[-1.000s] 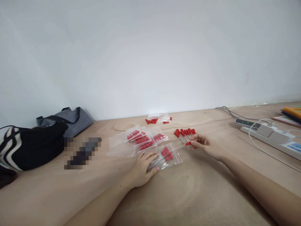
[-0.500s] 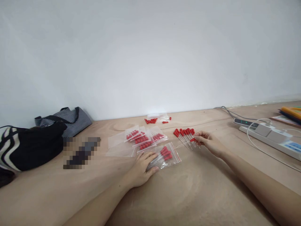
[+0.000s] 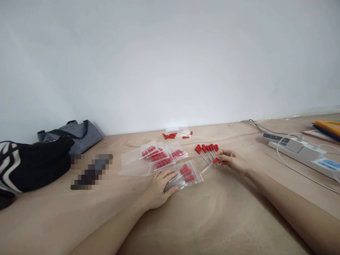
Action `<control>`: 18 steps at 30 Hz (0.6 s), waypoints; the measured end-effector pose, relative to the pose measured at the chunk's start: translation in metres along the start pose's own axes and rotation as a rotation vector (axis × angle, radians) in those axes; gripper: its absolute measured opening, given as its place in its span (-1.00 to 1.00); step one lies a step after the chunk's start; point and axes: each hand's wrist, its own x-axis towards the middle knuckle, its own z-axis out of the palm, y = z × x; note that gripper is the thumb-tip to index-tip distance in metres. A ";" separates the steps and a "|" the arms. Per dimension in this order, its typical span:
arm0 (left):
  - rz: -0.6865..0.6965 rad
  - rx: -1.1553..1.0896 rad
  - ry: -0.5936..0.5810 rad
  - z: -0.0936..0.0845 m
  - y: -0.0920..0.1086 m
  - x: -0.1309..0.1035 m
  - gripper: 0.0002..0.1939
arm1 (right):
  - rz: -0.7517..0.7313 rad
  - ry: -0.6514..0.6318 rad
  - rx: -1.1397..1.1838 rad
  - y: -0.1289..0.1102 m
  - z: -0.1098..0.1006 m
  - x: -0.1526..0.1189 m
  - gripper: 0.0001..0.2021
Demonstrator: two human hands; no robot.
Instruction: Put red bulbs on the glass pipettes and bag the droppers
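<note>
My left hand point(image 3: 158, 189) lies over the near end of a clear zip bag point(image 3: 195, 177), its fingers and thumb on either side of the bag. Inside the bag are several clear droppers with red bulbs point(image 3: 189, 178). Between the thumb and fingers of my right hand point(image 3: 230, 161) is one dropper point(image 3: 208, 168), pinched by its red bulb, its thin tip pointing left at the bag's edge. Several more droppers point(image 3: 208, 154) lie fanned out beside and behind the right hand, which partly hides them.
Filled clear bags point(image 3: 163, 157) overlap behind the left hand, next to flat bags point(image 3: 134, 164). Farther back lie loose red bulbs point(image 3: 170, 135) and another bag point(image 3: 176, 131). Cloth bags point(image 3: 45, 166) and a blurred dark object point(image 3: 92, 171) are left; a power strip point(image 3: 308, 157) with cables is right.
The held dropper has turned, its tip now lower and nearer the bag's edge, with its bulb slightly lower. My left hand stays on the bag.
</note>
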 end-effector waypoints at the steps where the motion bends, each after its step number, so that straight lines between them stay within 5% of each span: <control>1: 0.003 -0.001 0.001 0.000 0.001 0.000 -0.56 | -0.001 -0.015 -0.020 0.000 0.002 -0.001 -0.72; 12: -0.012 0.005 0.005 -0.001 0.002 0.000 -0.56 | -0.005 -0.180 -0.145 0.002 0.051 -0.023 -0.67; 18: -0.008 0.004 0.006 -0.002 0.002 0.000 -0.57 | -0.108 -0.405 -0.094 0.002 0.072 -0.021 -0.66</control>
